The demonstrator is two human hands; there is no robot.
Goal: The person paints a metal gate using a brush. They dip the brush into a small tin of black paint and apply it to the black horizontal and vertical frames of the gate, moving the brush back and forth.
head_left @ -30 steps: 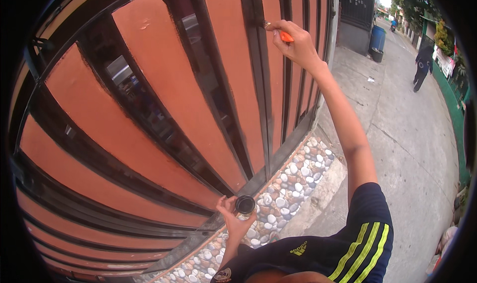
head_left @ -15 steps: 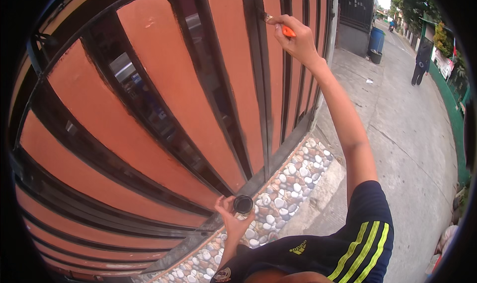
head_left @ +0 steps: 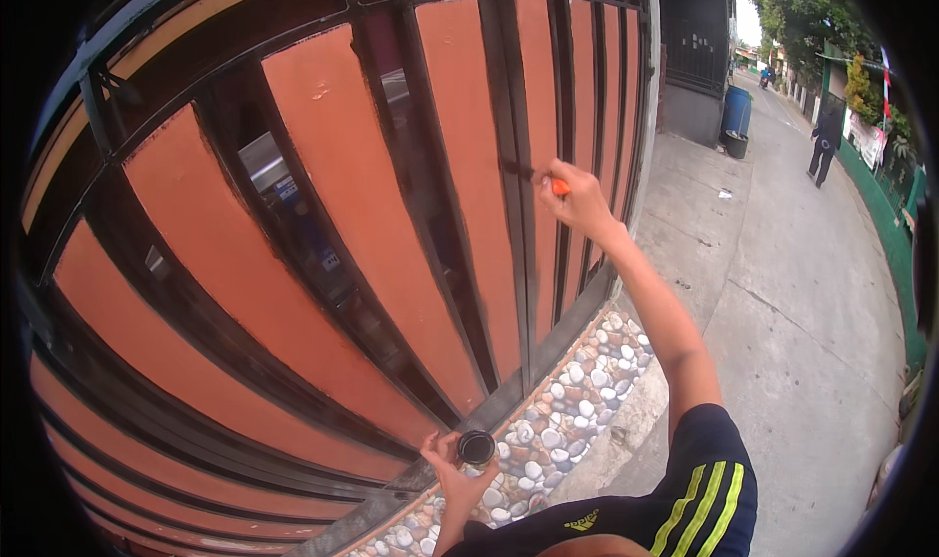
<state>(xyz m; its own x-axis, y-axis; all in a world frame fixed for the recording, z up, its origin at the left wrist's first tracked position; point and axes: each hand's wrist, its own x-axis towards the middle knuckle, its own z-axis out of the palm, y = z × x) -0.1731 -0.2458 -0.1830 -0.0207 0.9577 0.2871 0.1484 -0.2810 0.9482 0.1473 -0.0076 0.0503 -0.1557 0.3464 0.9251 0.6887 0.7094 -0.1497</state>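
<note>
My right hand [head_left: 581, 203] grips a paintbrush [head_left: 558, 186] by its orange handle. Its dark bristles, blurred by motion, are at a black upright bar [head_left: 516, 224] of a gate. Wide orange panels [head_left: 347, 185] stand between the gate's black bars. Low down, close to the gate's bottom edge, my left hand [head_left: 462, 479] has its fingers around a small round container [head_left: 476, 447]. That container is open at the top and dark inside, with a black rim.
A strip of set pebbles [head_left: 577, 381] runs along the gate's foot, beside a grey concrete road [head_left: 782, 293]. Farther up stand a blue barrel [head_left: 737, 110] and a dark bucket [head_left: 736, 144]. A person in dark clothes [head_left: 827, 141] is on the road near a green wall [head_left: 885, 210].
My right hand has moved down along the black bar with the paintbrush. The view has tilted up a little, showing more of the gate's top. My left hand still holds the container.
</note>
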